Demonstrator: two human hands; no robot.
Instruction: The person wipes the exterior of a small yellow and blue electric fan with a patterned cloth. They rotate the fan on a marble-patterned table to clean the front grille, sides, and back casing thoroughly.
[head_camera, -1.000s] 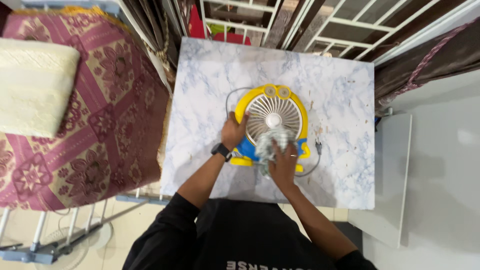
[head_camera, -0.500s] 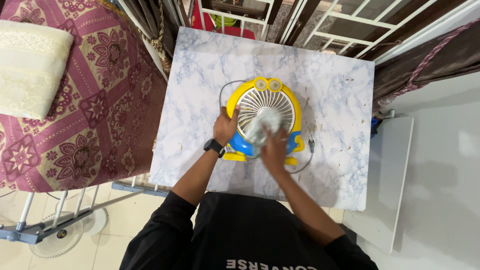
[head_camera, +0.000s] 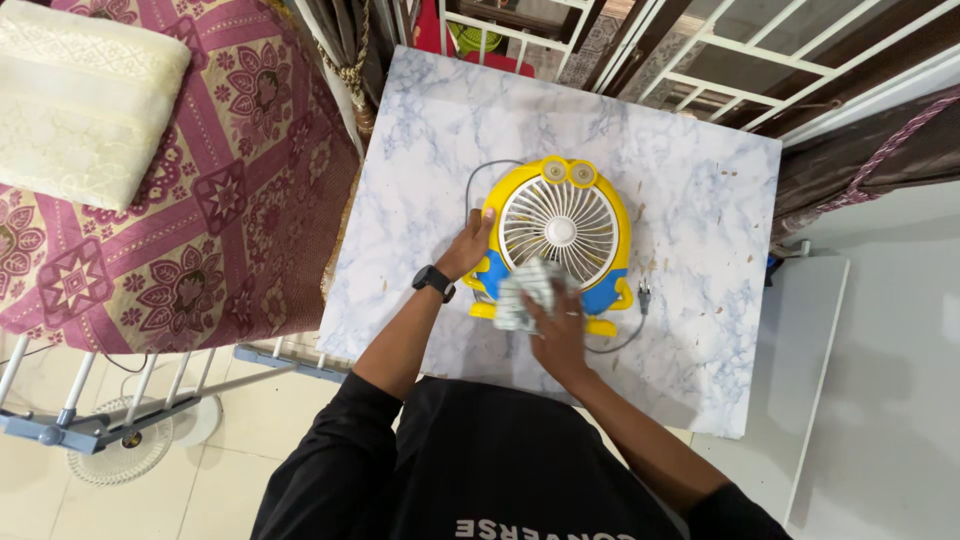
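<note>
— Fan (head_camera: 563, 235), yellow and blue with a white round grille, lies flat on its back near the middle of the marble-patterned table (head_camera: 690, 200). Two round eye-like discs sit on its rim at twelve o'clock. Confirm the hands?

— Left hand (head_camera: 468, 250) rests against the fan's yellow rim at nine o'clock, fingers together and pressed to the edge; a black wristwatch (head_camera: 434, 282) is on that wrist. Right hand (head_camera: 555, 325) is at six o'clock of the grille, fingers closed over a crumpled checked cloth (head_camera: 525, 292), which touches the lower grille and the blue base.

— Cord?

— Grey cord (head_camera: 610, 346) loops from under the fan at five o'clock, its plug (head_camera: 645, 295) lying on the table just beside the fan at four o'clock.

— Surroundings?

— Maroon patterned spread (head_camera: 200, 200) at nine o'clock of the table, with a cream folded towel (head_camera: 85, 100) on it. White metal grille (head_camera: 700, 60) beyond the table at twelve o'clock.
</note>
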